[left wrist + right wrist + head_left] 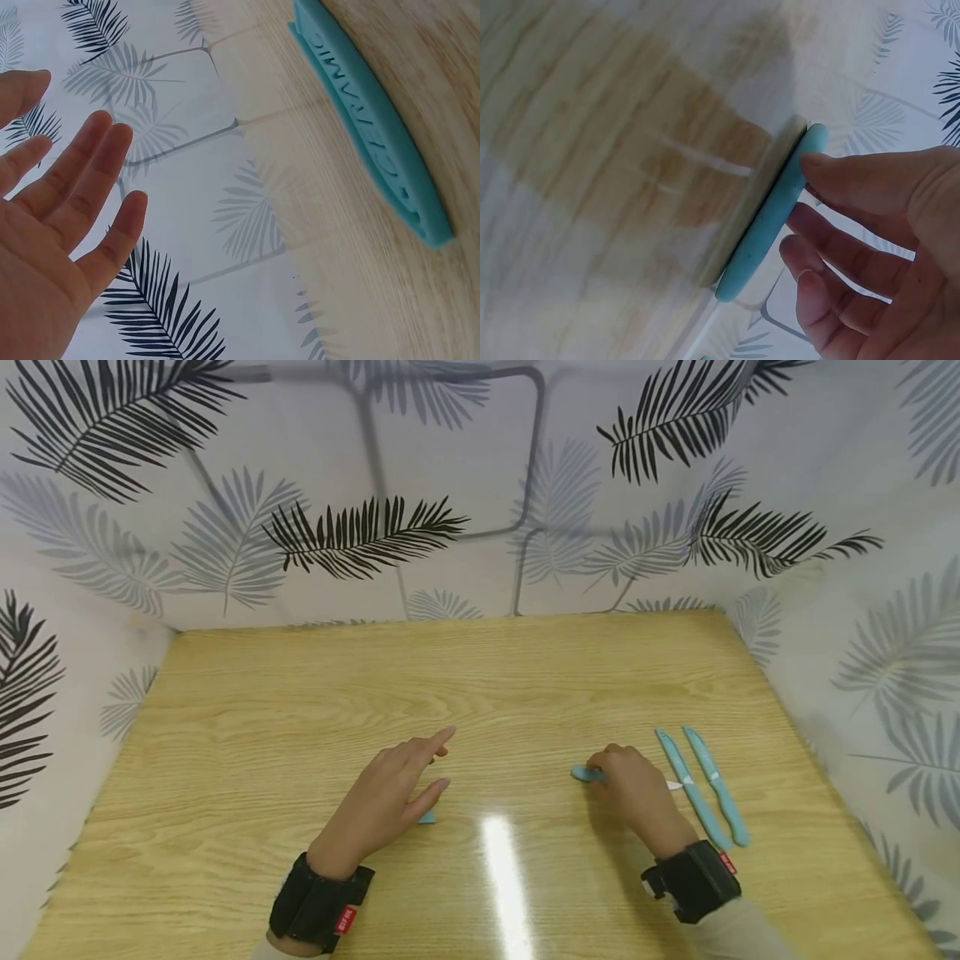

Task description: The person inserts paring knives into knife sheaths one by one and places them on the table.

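My right hand [633, 785] is low over the table, its thumb and fingers pinching the teal handle [772, 214] of a knife that lies along the surface. A bit of the knife's white blade [674, 785] shows past the hand, pointing right. My left hand [393, 781] hovers left of the middle with fingers spread loosely and nothing in them. Below it lies a teal blade sheath [371, 124] embossed "CERAMIC"; in the head view the hand hides most of this sheath [427, 817].
Two teal-handled knives, a nearer one [703, 810] and a farther one [726, 797], lie side by side at the right, blades covered in teal. The wooden table [450, 677] meets a leaf-patterned cloth [480, 568] at the back and sides.
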`<state>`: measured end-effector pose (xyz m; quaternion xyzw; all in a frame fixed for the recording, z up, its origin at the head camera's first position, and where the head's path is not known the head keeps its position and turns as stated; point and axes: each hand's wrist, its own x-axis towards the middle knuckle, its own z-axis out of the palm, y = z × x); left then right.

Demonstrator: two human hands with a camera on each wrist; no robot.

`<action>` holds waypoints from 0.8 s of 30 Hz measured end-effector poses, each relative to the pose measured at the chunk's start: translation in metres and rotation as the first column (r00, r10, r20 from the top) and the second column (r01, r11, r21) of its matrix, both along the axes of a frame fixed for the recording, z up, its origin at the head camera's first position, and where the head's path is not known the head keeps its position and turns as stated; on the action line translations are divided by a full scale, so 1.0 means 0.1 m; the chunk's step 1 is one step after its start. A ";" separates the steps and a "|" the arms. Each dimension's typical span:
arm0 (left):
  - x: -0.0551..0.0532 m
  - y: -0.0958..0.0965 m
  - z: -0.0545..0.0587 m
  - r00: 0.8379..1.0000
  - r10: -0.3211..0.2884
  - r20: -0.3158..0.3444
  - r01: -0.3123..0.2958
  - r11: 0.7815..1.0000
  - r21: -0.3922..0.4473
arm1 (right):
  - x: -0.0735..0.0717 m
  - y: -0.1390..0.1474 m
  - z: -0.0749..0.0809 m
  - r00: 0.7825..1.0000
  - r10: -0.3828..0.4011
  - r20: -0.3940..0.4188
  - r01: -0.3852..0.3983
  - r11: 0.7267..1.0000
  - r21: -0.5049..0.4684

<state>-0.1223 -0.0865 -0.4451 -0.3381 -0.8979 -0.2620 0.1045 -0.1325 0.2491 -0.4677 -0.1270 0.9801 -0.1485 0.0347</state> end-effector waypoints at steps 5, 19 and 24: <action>-0.01 0.00 0.00 1.000 -0.002 0.002 0.002 1.000 -0.007 | 0.01 0.00 -0.01 1.000 -0.007 -0.021 0.006 1.000 -0.005; -0.01 0.00 -0.01 1.000 -0.003 -0.004 0.003 1.000 -0.006 | 0.13 0.03 0.02 0.956 -0.292 0.028 0.290 0.955 0.055; -0.01 0.01 -0.02 1.000 -0.008 -0.001 0.008 1.000 -0.005 | 0.15 0.03 0.00 0.942 -0.325 0.088 0.319 0.944 0.083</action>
